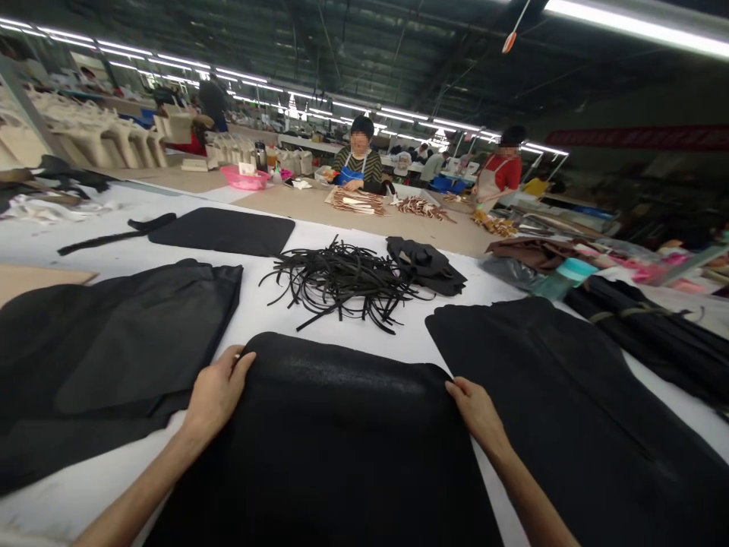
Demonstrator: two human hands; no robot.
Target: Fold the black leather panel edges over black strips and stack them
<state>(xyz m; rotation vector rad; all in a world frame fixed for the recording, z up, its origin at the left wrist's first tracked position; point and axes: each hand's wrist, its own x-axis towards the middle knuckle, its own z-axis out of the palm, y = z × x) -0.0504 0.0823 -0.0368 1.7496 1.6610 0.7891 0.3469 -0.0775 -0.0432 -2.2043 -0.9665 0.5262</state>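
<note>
A large black fabric panel [342,433] lies flat on the white table [273,304] right in front of me. My left hand [216,395] grips its far left corner, fingers curled over the edge. My right hand [477,410] pinches its far right corner. Both forearms reach in from the bottom of the view along the panel's sides.
Stacks of black panels lie at the left [108,357] and right [569,395]. A heap of black straps [342,281] sits behind the panel, with a folded black piece [427,266] beside it. Two people [360,163] work at the far brown table near a pink basin [244,178].
</note>
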